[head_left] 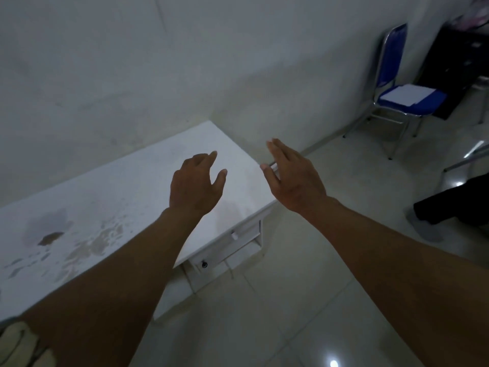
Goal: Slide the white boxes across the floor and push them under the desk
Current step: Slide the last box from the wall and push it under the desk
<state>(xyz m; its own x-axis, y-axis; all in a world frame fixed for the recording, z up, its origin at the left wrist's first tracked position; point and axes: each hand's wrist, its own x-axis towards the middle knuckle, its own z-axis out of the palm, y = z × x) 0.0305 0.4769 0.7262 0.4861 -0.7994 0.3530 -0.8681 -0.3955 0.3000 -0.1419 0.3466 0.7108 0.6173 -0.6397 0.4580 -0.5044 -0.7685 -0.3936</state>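
Observation:
A white desk (111, 197) with a stained top stands against the wall at the left; its drawer unit (227, 250) faces the floor at its right end. My left hand (195, 184) hovers over the desk's right part, fingers apart, holding nothing. Beside the desk's right corner my right hand (293, 176) is held out flat and empty. I see no white boxes on the floor; a white edge (169, 303) shows under the desk, behind my left forearm.
A blue chair (404, 96) with white papers on its seat stands at the back right, next to a dark cabinet (455, 64). Another person's dark trouser leg and grey shoe (426, 229) are at the right edge. The pale tiled floor (304, 287) stretches in front.

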